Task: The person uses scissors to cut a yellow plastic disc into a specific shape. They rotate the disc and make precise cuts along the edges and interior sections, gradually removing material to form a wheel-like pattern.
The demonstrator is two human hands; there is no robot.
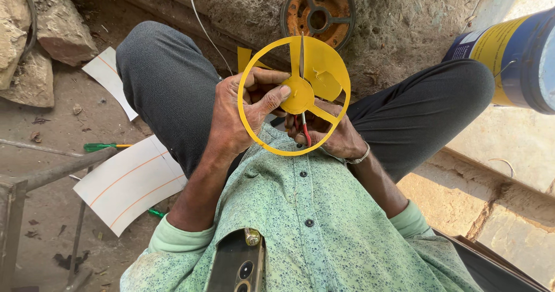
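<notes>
Left hand (pixel 240 110) pinching yellow cut-out wheel (pixel 293 95) at hub, right hand (pixel 326 133) gripping red-handled scissors (pixel 303 110), rusty pulley (pixel 318 12) beyond

A pale green button-up shirt with small dark flecks (pixel 324 222), cuffs rolled up; dark grey trousers (pixel 167 78); thin silver metal bracelet (pixel 361 156) at the right wrist.

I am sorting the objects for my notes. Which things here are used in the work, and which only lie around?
In use:
left hand
yellow cut-out wheel
right hand
red-handled scissors

Lying about:
rusty metal wheel
blue and yellow bucket
white sheets with orange lines
green pen
stones
</notes>
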